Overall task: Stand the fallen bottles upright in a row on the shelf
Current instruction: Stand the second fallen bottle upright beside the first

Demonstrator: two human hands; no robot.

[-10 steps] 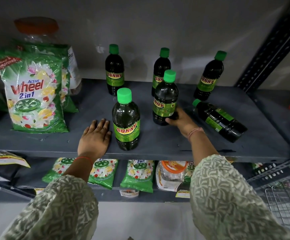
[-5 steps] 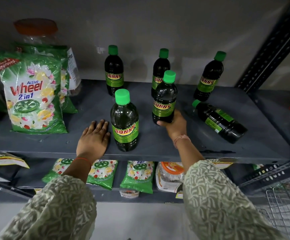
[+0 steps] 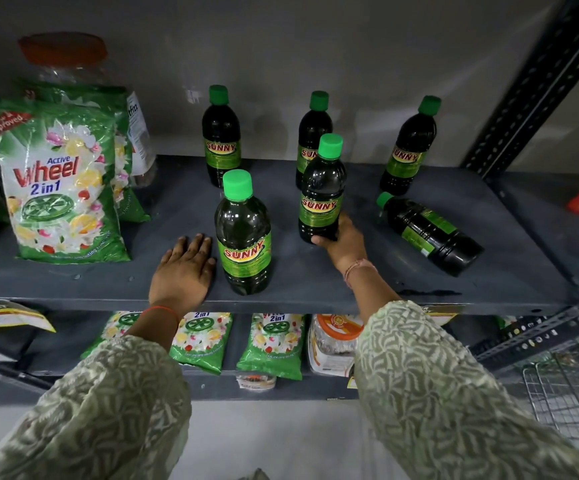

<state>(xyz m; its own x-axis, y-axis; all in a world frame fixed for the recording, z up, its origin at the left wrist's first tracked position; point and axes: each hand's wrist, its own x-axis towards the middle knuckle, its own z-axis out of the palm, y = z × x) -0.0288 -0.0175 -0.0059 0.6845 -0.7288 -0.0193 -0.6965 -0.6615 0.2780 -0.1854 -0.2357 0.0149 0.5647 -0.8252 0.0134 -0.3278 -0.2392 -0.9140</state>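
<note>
Several dark bottles with green caps and green "SUNNY" labels are on the grey shelf [image 3: 315, 282]. Three stand along the back wall: one at the left [image 3: 221, 136], one in the middle [image 3: 312, 129], one at the right [image 3: 408, 147]. A front bottle [image 3: 244, 237] stands near the shelf edge. My left hand [image 3: 182, 271] lies flat on the shelf just left of it, fingers apart. My right hand [image 3: 345, 240] grips the base of an upright bottle [image 3: 322, 192] in mid shelf. One fallen bottle [image 3: 430, 232] lies on its side at the right, cap pointing back-left.
Green "Wheel 2in1" detergent bags [image 3: 56, 181] stand at the left, with a clear jar with an orange lid [image 3: 63, 53] behind them. A lower shelf holds more bags [image 3: 270, 344] and a jar [image 3: 333, 341]. A slotted upright [image 3: 537, 84] and a wire basket [image 3: 568, 386] are at the right.
My right hand has slid the upright bottle it grips slightly back and left, away from the fallen bottle. My left hand has stayed flat on the shelf.
</note>
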